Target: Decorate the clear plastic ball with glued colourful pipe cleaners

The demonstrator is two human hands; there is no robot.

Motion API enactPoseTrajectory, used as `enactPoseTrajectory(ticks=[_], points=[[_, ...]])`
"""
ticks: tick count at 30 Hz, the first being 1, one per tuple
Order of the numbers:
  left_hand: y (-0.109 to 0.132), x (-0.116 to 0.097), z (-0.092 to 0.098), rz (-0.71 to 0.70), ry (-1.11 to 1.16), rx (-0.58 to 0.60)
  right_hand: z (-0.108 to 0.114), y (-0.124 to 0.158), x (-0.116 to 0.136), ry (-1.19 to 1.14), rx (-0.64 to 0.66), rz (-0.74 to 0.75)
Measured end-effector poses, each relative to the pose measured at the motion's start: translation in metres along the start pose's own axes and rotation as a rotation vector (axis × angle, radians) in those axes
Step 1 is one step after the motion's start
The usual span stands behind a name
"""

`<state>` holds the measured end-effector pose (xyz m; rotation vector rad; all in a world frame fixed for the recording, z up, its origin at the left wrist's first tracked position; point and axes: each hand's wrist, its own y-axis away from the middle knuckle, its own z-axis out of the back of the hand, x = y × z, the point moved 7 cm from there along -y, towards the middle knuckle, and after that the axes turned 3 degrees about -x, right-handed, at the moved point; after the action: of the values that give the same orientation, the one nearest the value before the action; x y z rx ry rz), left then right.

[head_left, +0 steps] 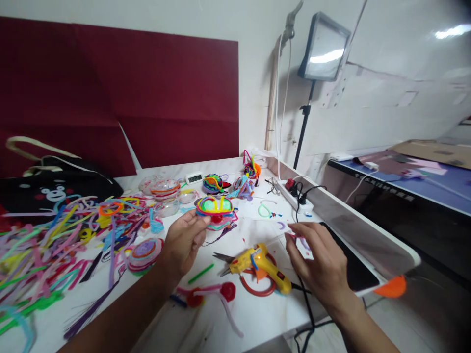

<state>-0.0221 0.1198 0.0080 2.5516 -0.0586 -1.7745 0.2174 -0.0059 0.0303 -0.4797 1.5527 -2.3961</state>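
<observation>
My left hand (187, 240) grips the near-left edge of a round craft piece (215, 206) wound with multicoloured pipe cleaners, yellow strips crossing its green middle. A purple tassel (224, 233) shows just below this piece. My right hand (318, 260) is apart from it, over the right part of the table, thumb and forefinger pinched together. Whatever is between those fingertips is too small to make out. Between my hands lies a yellow hot glue gun (259, 262), with orange-handled scissors (263, 289) partly hidden under it. Red rolled pieces (228, 291) with pink pipe cleaners lie nearer me.
Loose pipe cleaners (47, 250) heap on the left beside a black bag (55, 189). Wound round pieces (145, 255) and clear plastic shells (167, 208) lie nearby. A power strip (294, 196), cables and a black tablet-like slab (353, 264) are at right, along the raised table edge (368, 230).
</observation>
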Motion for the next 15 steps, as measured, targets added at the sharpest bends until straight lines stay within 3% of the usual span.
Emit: enactPoseTrajectory(ticks=[5,9,15], points=[[0.000,-0.008,0.005,-0.041,-0.018,-0.027,-0.027,-0.028,-0.022,0.040,-0.026,-0.002],[0.004,-0.009,0.018,-0.040,-0.017,-0.044,-0.060,-0.043,-0.037,0.093,0.224,-0.036],[0.010,0.005,0.044,0.016,0.006,-0.084,-0.065,-0.058,-0.030,-0.034,0.236,-0.174]])
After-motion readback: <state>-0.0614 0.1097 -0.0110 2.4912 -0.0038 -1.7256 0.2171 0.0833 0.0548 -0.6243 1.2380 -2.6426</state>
